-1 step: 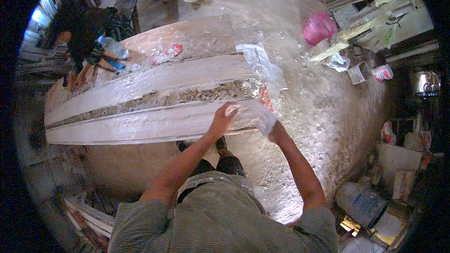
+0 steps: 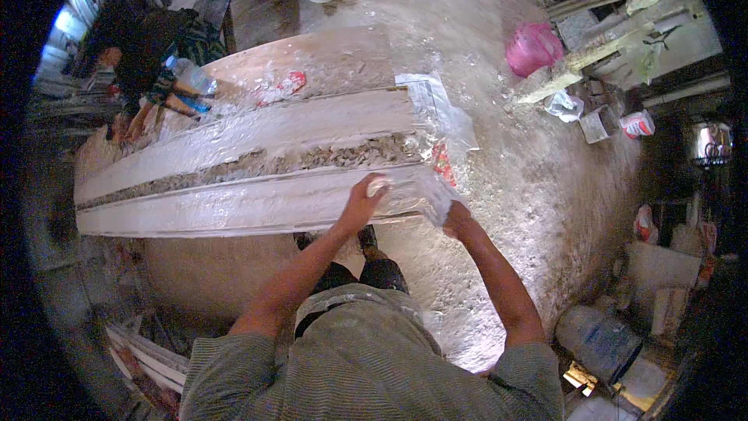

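Observation:
A long white plaster moulding (image 2: 234, 206) lies on the dusty floor, with a rubble-filled groove (image 2: 312, 160) between its two pale strips. At its right end a clear plastic sheet (image 2: 413, 196) covers the near strip. My left hand (image 2: 365, 201) rests on the sheet with fingers curled into it. My right hand (image 2: 456, 220) grips the sheet's right edge, just off the end of the moulding. More crumpled clear plastic (image 2: 436, 105) lies beyond, over the far strip's end.
Another person (image 2: 148, 54) crouches at the moulding's far left end beside a plastic bottle (image 2: 191, 74). A pink bag (image 2: 534, 47) sits at the upper right, a grey bucket (image 2: 600, 339) at the lower right, and stacked white strips (image 2: 148, 351) at the lower left.

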`<state>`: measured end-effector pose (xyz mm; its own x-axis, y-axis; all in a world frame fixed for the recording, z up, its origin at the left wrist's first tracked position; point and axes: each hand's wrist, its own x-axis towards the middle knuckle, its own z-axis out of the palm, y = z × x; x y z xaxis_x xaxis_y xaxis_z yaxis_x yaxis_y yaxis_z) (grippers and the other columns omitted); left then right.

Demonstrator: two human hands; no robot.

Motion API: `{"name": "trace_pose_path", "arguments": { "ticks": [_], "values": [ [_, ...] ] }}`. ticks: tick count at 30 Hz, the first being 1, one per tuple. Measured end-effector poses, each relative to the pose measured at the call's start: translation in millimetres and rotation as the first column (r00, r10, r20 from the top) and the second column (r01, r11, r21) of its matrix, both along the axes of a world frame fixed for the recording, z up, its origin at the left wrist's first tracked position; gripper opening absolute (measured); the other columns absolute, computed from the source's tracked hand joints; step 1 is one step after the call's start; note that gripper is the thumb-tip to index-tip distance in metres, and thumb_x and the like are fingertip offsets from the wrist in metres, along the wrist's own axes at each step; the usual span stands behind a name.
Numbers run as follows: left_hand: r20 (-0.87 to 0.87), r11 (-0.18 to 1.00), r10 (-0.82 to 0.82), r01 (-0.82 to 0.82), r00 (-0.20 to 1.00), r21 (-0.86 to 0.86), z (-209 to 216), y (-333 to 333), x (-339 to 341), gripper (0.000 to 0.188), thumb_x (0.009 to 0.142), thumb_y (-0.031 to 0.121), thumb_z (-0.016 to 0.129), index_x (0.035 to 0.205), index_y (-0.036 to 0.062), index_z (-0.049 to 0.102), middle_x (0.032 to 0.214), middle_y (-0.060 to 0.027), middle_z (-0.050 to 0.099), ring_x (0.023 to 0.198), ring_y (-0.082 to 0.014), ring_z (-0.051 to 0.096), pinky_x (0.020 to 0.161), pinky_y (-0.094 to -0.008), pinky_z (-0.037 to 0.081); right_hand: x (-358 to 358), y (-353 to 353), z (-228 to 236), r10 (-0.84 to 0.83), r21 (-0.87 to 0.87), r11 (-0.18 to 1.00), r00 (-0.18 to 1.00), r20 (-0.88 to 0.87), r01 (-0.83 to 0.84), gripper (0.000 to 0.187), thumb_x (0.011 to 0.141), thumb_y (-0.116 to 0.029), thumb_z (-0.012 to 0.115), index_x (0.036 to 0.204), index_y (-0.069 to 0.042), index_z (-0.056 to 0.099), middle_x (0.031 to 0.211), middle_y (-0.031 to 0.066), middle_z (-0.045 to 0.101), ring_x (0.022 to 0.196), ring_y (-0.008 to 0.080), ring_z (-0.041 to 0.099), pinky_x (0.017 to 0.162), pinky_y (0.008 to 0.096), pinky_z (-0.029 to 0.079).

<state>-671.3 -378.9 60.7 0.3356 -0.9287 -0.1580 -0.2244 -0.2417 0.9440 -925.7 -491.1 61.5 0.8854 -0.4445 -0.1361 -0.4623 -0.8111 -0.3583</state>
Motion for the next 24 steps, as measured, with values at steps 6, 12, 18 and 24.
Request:
{"name": "trace_pose_path", "arguments": {
  "ticks": [6, 12, 18, 24],
  "values": [
    [-0.009, 0.983, 0.159, -0.157, 0.987, 0.089, -5, 88, 74, 0.031, 0.096, 0.018, 0.070, 0.122, 0.0024, 0.067, 0.118, -0.0124, 0.072, 0.115, -0.0221, 0.064, 0.104, -0.0361, 0.046, 48, 14, -54, 0.223, 0.215, 0.950, 0.974, 0.047, -0.228, 0.060, 0.099, -0.033, 0.063, 0.149, -0.005, 0.047, 0.155, 0.0184, 0.046, 0.134, 0.0376, 0.053, 0.111, 0.0466, 0.045],
    [-0.112, 0.848, 0.531, -0.528, 0.840, 0.058, 30, 145, 108, 0.025, 0.098, 0.018, 0.069, 0.118, 0.0040, 0.070, 0.114, -0.0067, 0.073, 0.110, -0.0182, 0.065, 0.101, -0.0337, 0.047, 153, 4, -70, 0.482, 0.219, 0.860, 0.875, -0.049, -0.462, 0.040, 0.093, -0.021, 0.067, 0.127, -0.001, 0.060, 0.116, 0.0204, 0.068, 0.101, 0.0356, 0.069, 0.085, 0.0460, 0.057],
    [-0.175, 0.648, 0.761, -0.746, 0.625, 0.156, 37, 207, 134, 0.029, 0.098, 0.022, 0.069, 0.122, 0.0061, 0.069, 0.118, -0.0048, 0.072, 0.111, -0.0158, 0.063, 0.102, -0.0317, 0.046, 78, -73, -87, 0.576, 0.347, 0.810, 0.529, -0.623, -0.474, 0.020, 0.082, -0.012, 0.069, 0.101, -0.007, 0.074, 0.107, 0.0192, 0.073, 0.096, 0.0343, 0.072, 0.086, 0.0438, 0.057],
    [-0.337, 0.448, 0.871, -0.860, 0.357, 0.246, 9, 272, 153, 0.035, 0.098, 0.027, 0.071, 0.127, 0.0084, 0.067, 0.121, -0.0045, 0.070, 0.111, -0.0160, 0.063, 0.101, -0.0318, 0.046, 15, -79, -109, 0.563, 0.393, 0.814, 0.413, -0.716, -0.428, 0.036, 0.089, -0.023, 0.062, 0.121, -0.007, 0.064, 0.117, 0.0206, 0.069, 0.114, 0.0303, 0.060, 0.095, 0.0460, 0.051]
  ]
}}
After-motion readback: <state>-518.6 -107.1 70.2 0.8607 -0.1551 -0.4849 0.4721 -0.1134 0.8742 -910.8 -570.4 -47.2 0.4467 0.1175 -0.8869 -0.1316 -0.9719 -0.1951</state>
